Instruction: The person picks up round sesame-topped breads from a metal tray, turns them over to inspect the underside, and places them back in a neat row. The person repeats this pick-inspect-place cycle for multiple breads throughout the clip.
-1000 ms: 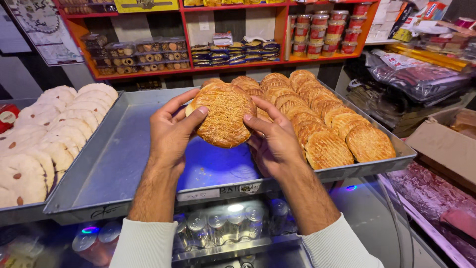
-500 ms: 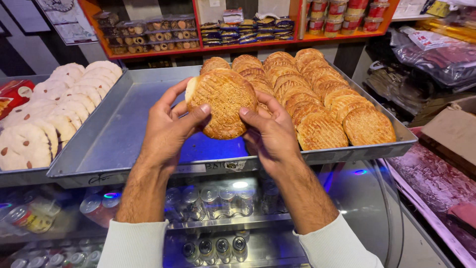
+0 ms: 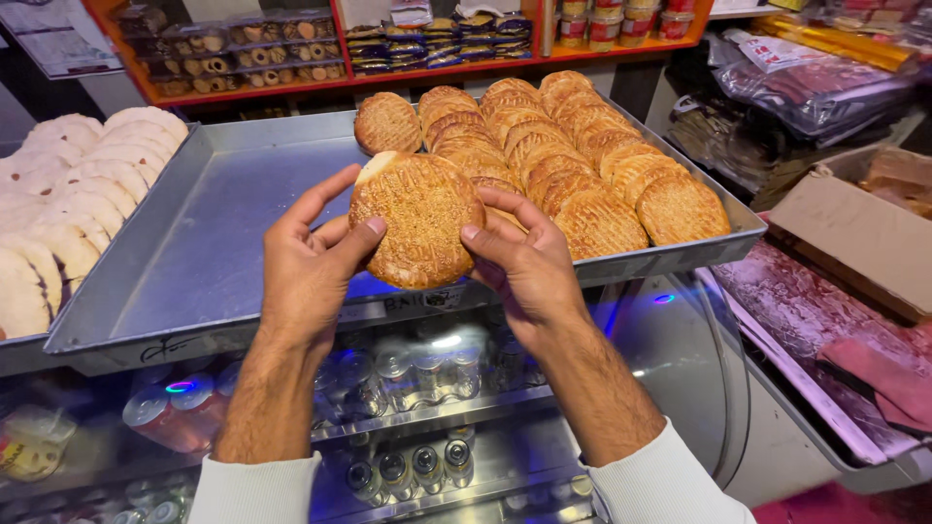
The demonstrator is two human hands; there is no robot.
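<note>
Both hands, left hand (image 3: 309, 267) and right hand (image 3: 524, 264), grasp 1 round flatbread (image 3: 419, 231) by opposite edges, above the metal tray's (image 3: 223, 233) front rim. Looks stiff, crusty, light, probably crumbly; hold the rim, not the centre.

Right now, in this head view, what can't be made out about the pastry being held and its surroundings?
- Underside of the round sesame pastry: faces away from the camera.
- Palms of the left hand and right hand: turned away; only their backs and thumbs show.
- Pale flatbreads: cut off by the left edge.
- Cans below the metal tray: blurred by glass glare.
- Shelf goods: too small.
</note>
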